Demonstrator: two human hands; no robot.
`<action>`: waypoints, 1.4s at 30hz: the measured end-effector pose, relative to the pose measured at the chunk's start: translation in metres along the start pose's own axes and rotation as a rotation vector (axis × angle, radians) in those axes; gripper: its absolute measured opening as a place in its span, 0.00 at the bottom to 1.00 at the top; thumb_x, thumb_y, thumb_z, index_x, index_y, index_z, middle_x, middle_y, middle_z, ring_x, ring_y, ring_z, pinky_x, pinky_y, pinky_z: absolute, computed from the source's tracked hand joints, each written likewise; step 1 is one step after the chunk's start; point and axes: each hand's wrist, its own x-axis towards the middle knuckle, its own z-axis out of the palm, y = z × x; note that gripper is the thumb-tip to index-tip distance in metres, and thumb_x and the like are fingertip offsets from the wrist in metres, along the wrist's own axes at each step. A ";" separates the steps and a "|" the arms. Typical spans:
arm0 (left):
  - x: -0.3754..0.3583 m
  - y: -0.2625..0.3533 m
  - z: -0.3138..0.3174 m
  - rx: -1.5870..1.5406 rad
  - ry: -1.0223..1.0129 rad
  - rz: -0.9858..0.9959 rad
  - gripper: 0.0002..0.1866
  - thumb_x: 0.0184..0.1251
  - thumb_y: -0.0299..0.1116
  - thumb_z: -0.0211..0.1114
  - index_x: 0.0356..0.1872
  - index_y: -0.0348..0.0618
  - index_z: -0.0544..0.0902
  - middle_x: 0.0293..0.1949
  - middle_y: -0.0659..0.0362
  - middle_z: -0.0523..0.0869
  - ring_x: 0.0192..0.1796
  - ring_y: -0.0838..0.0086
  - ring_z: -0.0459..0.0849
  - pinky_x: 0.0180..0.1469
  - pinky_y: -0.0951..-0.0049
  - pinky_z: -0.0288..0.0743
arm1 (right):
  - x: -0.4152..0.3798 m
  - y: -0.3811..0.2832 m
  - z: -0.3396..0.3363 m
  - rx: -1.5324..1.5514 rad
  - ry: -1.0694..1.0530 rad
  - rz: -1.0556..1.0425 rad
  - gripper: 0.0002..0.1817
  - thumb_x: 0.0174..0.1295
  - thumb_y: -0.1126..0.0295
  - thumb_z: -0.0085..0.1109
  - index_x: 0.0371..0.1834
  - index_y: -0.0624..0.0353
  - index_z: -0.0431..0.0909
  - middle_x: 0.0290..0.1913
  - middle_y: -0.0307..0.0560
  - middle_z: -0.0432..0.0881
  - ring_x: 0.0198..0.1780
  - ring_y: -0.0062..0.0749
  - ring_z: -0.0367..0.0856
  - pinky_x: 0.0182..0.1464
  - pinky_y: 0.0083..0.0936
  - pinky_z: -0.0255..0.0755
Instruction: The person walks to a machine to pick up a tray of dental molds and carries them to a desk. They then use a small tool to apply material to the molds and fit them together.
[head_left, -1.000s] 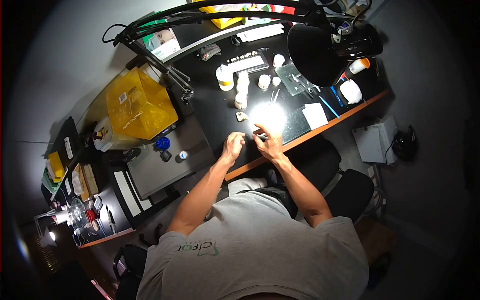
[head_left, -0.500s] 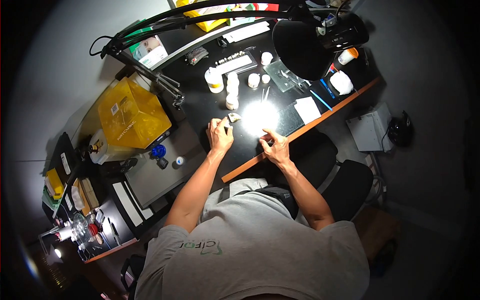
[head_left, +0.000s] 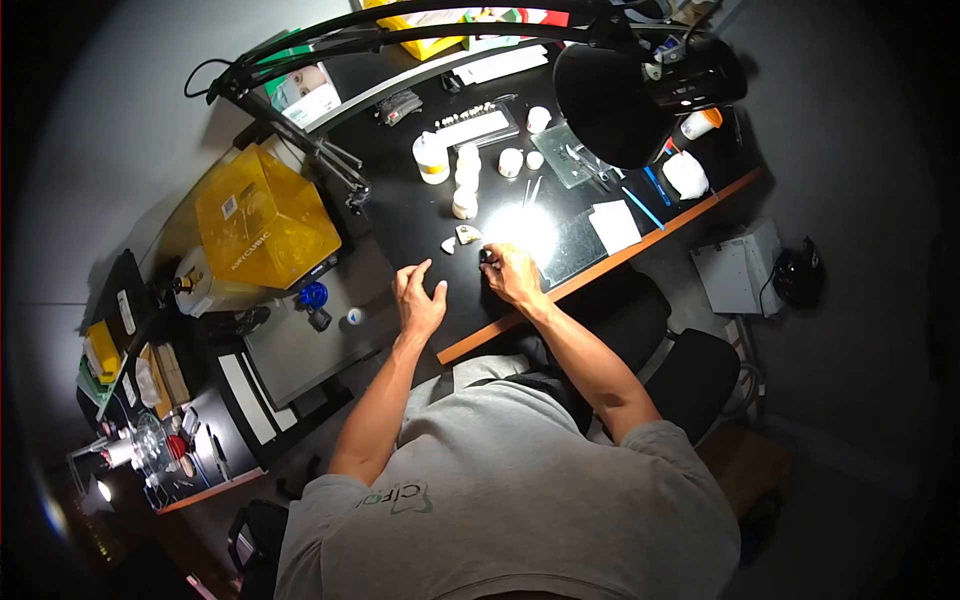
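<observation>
My left hand [head_left: 419, 298] is over the black table [head_left: 465, 315], fingers apart and nothing between them. Beyond its fingertips lie a small pale piece [head_left: 448, 246] and a second whitish piece [head_left: 468, 235]. To the right, my right hand [head_left: 514, 274] has its fingers closed on a small dark object [head_left: 486, 256], too small to name. That hand is at the lower left of a bright patch of lamp light, which washes out the table surface there. Thin tweezers [head_left: 534, 191] lie beyond the bright patch.
A white bottle [head_left: 431, 160] and several small jars stand beyond the hands. A glass plate [head_left: 572, 157] with tools lies behind, under the black lamp [head_left: 606, 100]. White paper [head_left: 614, 227] and a blue stick [head_left: 643, 209] are at right. A yellow cover [head_left: 262, 220] stands at left.
My left hand has drawn back toward me and left, uncovering the small pale piece. My right hand has moved left and its fingers have closed on the dark object.
</observation>
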 end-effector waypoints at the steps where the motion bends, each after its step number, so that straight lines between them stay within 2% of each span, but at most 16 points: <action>1: -0.007 -0.005 -0.007 -0.013 0.033 -0.010 0.28 0.60 0.31 0.78 0.63 0.44 0.84 0.56 0.50 0.80 0.60 0.55 0.81 0.66 0.56 0.75 | -0.001 -0.001 -0.004 0.004 0.012 -0.013 0.20 0.55 0.74 0.75 0.53 0.57 0.87 0.38 0.49 0.89 0.38 0.42 0.88 0.44 0.37 0.83; 3: -0.023 -0.018 -0.025 -0.077 0.116 -0.038 0.24 0.63 0.29 0.76 0.62 0.46 0.85 0.53 0.53 0.82 0.54 0.62 0.84 0.59 0.63 0.80 | -0.008 0.002 -0.014 0.015 0.031 -0.041 0.23 0.53 0.76 0.77 0.55 0.58 0.86 0.37 0.48 0.88 0.34 0.37 0.87 0.43 0.33 0.83; 5: -0.041 -0.022 -0.050 -0.149 0.082 -0.282 0.22 0.64 0.31 0.76 0.60 0.43 0.85 0.50 0.53 0.84 0.52 0.63 0.84 0.59 0.63 0.79 | -0.016 0.016 -0.026 0.018 0.032 -0.063 0.23 0.53 0.76 0.77 0.54 0.60 0.87 0.37 0.47 0.89 0.34 0.34 0.86 0.42 0.31 0.82; 9: -0.113 -0.092 -0.055 -0.306 0.193 -0.612 0.19 0.69 0.33 0.74 0.59 0.40 0.86 0.44 0.54 0.91 0.45 0.66 0.88 0.54 0.65 0.82 | -0.034 0.036 -0.065 -0.005 0.066 -0.011 0.19 0.56 0.75 0.74 0.53 0.60 0.86 0.37 0.50 0.88 0.36 0.39 0.87 0.43 0.34 0.82; 11: -0.174 -0.141 -0.041 -0.249 0.079 -0.740 0.18 0.71 0.37 0.73 0.56 0.39 0.87 0.45 0.53 0.92 0.46 0.66 0.89 0.56 0.62 0.82 | -0.041 0.047 -0.081 -0.023 0.139 0.040 0.16 0.57 0.75 0.72 0.50 0.62 0.86 0.37 0.51 0.89 0.37 0.42 0.88 0.44 0.35 0.83; 13: -0.252 -0.221 -0.013 0.183 -0.463 -0.820 0.23 0.80 0.50 0.61 0.56 0.40 0.88 0.48 0.53 0.93 0.50 0.66 0.90 0.57 0.64 0.81 | -0.048 0.066 -0.089 -0.096 0.214 0.069 0.15 0.57 0.75 0.71 0.49 0.62 0.86 0.37 0.51 0.88 0.38 0.44 0.88 0.47 0.38 0.82; 14: -0.281 -0.222 -0.014 0.267 -0.673 -0.847 0.23 0.80 0.50 0.62 0.56 0.40 0.88 0.47 0.53 0.93 0.49 0.66 0.90 0.57 0.64 0.81 | -0.049 0.071 -0.094 -0.155 0.188 0.104 0.15 0.57 0.75 0.70 0.48 0.61 0.87 0.38 0.50 0.88 0.42 0.47 0.87 0.50 0.41 0.80; 16: -0.313 -0.207 -0.026 0.146 -0.853 -0.997 0.24 0.79 0.51 0.62 0.55 0.39 0.88 0.47 0.52 0.93 0.49 0.66 0.90 0.57 0.63 0.81 | -0.051 0.077 -0.096 -0.204 0.214 0.088 0.14 0.57 0.75 0.70 0.48 0.60 0.87 0.40 0.51 0.87 0.45 0.48 0.85 0.51 0.41 0.80; 21: -0.331 -0.160 -0.053 -0.677 -0.586 -1.470 0.25 0.78 0.53 0.62 0.54 0.39 0.88 0.47 0.52 0.93 0.47 0.65 0.89 0.56 0.62 0.81 | -0.049 0.070 -0.095 -0.315 0.167 -0.014 0.13 0.56 0.75 0.69 0.46 0.60 0.88 0.43 0.52 0.85 0.49 0.51 0.82 0.55 0.42 0.77; 26: -0.323 -0.126 -0.060 -1.161 -0.389 -1.609 0.27 0.77 0.56 0.63 0.52 0.38 0.88 0.46 0.52 0.92 0.45 0.64 0.88 0.55 0.60 0.81 | -0.011 0.074 -0.100 -0.397 0.058 -0.212 0.14 0.54 0.73 0.71 0.45 0.59 0.88 0.47 0.55 0.81 0.50 0.52 0.79 0.54 0.44 0.76; 27: -0.319 -0.120 -0.058 -1.206 -0.358 -1.616 0.27 0.77 0.56 0.63 0.52 0.38 0.88 0.46 0.52 0.92 0.45 0.63 0.88 0.55 0.60 0.80 | 0.000 0.074 -0.102 -0.400 0.047 -0.251 0.13 0.54 0.72 0.72 0.44 0.59 0.87 0.44 0.54 0.81 0.49 0.52 0.79 0.51 0.45 0.75; 30: -0.304 -0.098 -0.048 -1.271 -0.269 -1.607 0.28 0.76 0.58 0.64 0.51 0.38 0.88 0.46 0.51 0.92 0.44 0.63 0.88 0.54 0.59 0.80 | 0.029 0.082 -0.109 -0.365 -0.082 -0.352 0.09 0.56 0.72 0.71 0.38 0.61 0.82 0.36 0.55 0.78 0.42 0.53 0.79 0.44 0.46 0.75; 33: -0.292 -0.056 -0.037 -1.304 -0.161 -1.583 0.32 0.75 0.63 0.61 0.49 0.40 0.88 0.44 0.52 0.91 0.41 0.64 0.86 0.52 0.63 0.79 | 0.050 0.092 -0.112 -0.271 -0.291 -0.379 0.09 0.57 0.73 0.69 0.35 0.62 0.78 0.34 0.57 0.78 0.39 0.55 0.79 0.43 0.46 0.75; 34: -0.297 -0.048 -0.029 -1.287 -0.163 -1.611 0.36 0.75 0.65 0.61 0.55 0.36 0.87 0.52 0.46 0.91 0.51 0.54 0.89 0.60 0.59 0.79 | 0.055 0.092 -0.112 -0.264 -0.311 -0.437 0.09 0.57 0.73 0.67 0.35 0.62 0.75 0.33 0.58 0.77 0.37 0.57 0.79 0.42 0.47 0.76; 40: -0.312 -0.012 0.056 -1.156 -0.122 -1.741 0.37 0.75 0.64 0.60 0.59 0.33 0.85 0.57 0.42 0.88 0.59 0.50 0.86 0.65 0.57 0.76 | 0.072 0.103 -0.110 -0.257 -0.429 -0.417 0.11 0.54 0.71 0.68 0.27 0.58 0.72 0.25 0.51 0.75 0.27 0.51 0.79 0.32 0.44 0.74; 42: -0.309 -0.013 0.090 -0.896 -0.183 -1.731 0.38 0.75 0.64 0.60 0.60 0.32 0.84 0.59 0.41 0.88 0.61 0.48 0.85 0.67 0.57 0.76 | 0.071 0.106 -0.108 -0.222 -0.409 -0.433 0.12 0.52 0.73 0.69 0.25 0.57 0.71 0.24 0.50 0.75 0.26 0.49 0.78 0.30 0.42 0.73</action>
